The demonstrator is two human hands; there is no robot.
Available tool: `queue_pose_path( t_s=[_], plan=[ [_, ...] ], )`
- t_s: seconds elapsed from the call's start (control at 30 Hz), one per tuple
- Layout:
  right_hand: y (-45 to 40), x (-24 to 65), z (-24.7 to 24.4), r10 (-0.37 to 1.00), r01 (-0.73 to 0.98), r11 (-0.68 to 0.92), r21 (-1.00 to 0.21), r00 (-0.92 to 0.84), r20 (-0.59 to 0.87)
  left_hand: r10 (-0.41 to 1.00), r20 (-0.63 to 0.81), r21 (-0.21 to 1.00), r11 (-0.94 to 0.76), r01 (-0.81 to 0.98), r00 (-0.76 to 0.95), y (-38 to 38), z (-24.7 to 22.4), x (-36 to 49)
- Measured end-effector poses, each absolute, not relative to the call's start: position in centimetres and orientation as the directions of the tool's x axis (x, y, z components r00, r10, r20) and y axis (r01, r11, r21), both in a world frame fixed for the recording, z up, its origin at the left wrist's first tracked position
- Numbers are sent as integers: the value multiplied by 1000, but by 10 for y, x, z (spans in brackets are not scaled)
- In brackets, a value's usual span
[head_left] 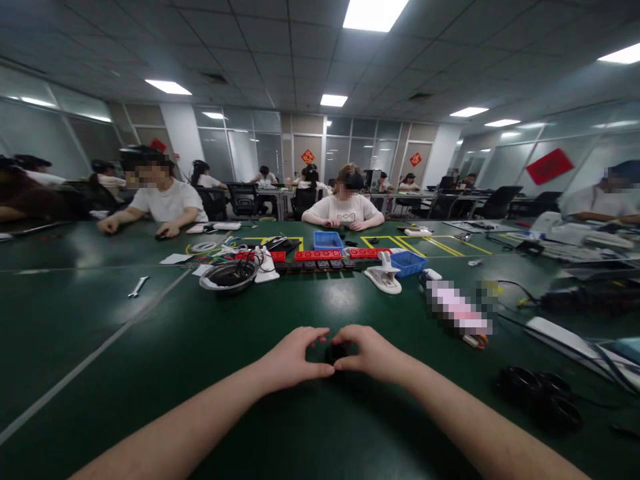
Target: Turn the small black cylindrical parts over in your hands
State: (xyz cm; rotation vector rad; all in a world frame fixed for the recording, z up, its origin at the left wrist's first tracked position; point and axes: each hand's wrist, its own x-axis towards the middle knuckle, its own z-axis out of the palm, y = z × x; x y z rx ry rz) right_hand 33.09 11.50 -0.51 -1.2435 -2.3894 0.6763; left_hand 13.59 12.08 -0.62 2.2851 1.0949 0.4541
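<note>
A small round black part (336, 353) rests on the green table (210, 413) between my two hands. My right hand (367, 352) curls around its right side, thumb and fingers bent in against it. From the other side, my left hand (295, 357) reaches toward the part with fingers and thumb apart, its thumb tip near the part's lower edge. Whether the left thumb touches the part is hard to tell.
Black rings (540, 393) lie at the right. Ahead are a metal bowl (227, 277), red strips (319, 255), a white clamp (385, 275) and blue bins (409, 263). A wrench (139, 287) lies left. People sit across the table.
</note>
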Motion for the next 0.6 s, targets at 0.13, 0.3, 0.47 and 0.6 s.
queue_pose_path(
  t_s=[0.13,0.3,0.47,0.6],
  plan=[
    [137,324,-13,744,477,484,-734,-665,58,826,44,674,-440,594,561,124,-12,123],
    [156,334,-27,681,422,346,-838,-728,-86,880,136,712,-406,573,455,124,-31,124],
    [157,333,-28,606,463,467,-753,-788,-109,851,205,696,-473,540,483,120,-33,132],
    [157,329,-31,604,502,600,-622,-795,-59,813,219,703,-515,491,540,121,-32,135]
  ],
)
